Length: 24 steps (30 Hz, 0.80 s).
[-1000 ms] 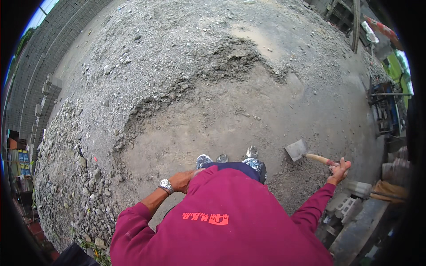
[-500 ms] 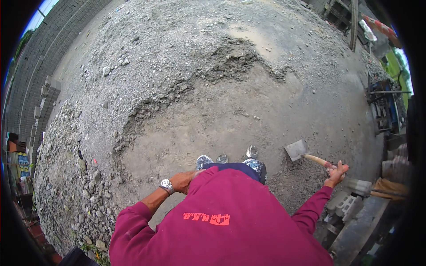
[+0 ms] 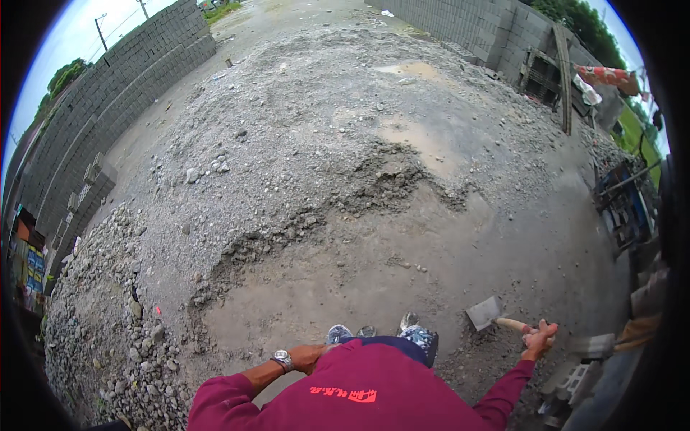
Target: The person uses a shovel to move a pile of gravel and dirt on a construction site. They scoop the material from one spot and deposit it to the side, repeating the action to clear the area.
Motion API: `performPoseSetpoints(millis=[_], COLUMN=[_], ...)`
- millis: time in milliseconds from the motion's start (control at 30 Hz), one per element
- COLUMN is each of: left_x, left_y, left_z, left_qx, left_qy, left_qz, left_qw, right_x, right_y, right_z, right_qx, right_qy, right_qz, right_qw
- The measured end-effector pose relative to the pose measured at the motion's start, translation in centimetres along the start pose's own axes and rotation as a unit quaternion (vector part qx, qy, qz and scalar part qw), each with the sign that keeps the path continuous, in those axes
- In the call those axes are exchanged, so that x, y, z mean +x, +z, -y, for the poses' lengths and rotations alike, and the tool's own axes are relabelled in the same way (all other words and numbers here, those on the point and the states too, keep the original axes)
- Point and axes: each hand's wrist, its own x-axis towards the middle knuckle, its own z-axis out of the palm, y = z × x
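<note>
A shovel (image 3: 484, 313) with a flat grey blade and a short wooden handle rests at my right, its blade against the gravel. My right hand (image 3: 537, 340) is closed round the top end of its handle, arm stretched out to the side. Bent in at my waist, my left hand (image 3: 309, 357) lies against the front of my maroon shirt; a silver watch is on that wrist, and the fingers are hidden. Ahead of my shoes (image 3: 410, 322) is a scraped, flat patch of ground (image 3: 323, 266), edged by a low ragged bank of grey gravel (image 3: 287, 165).
Larger stones (image 3: 136, 345) lie heaped at the left. Stacked grey blocks form a wall (image 3: 129, 93) at the far left and another wall (image 3: 474, 36) at the far right. Loose hollow blocks (image 3: 575, 384) lie at my near right, with a blue metal machine (image 3: 625, 205) beyond.
My view has tilted up, showing more of the far yard and sky. My right hand keeps its hold on the shovel, and my left hand stays at my waist.
</note>
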Motion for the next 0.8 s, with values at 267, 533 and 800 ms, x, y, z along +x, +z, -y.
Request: performPoseSetpoints(millis=[267,533,800], left_x=[1.5,1.3,-0.5], left_y=[0.9,2.0,2.8], left_z=[0.9,0.7,2.2], left_qx=[0.04,0.006,-0.108], left_qy=[-0.049,-0.06,-0.421], left_qz=[0.031,-0.06,-0.099], left_qw=[0.998,0.996,0.895], right_x=[1.0,1.3,-0.9], right_y=[2.0,10.5,18.6], right_z=[0.2,4.9,7.6], right_qx=[0.052,-0.1,-0.079], right_qy=[-0.051,-0.146,-0.019], right_qz=[0.072,0.093,0.28], right_qw=[0.995,0.98,0.956])
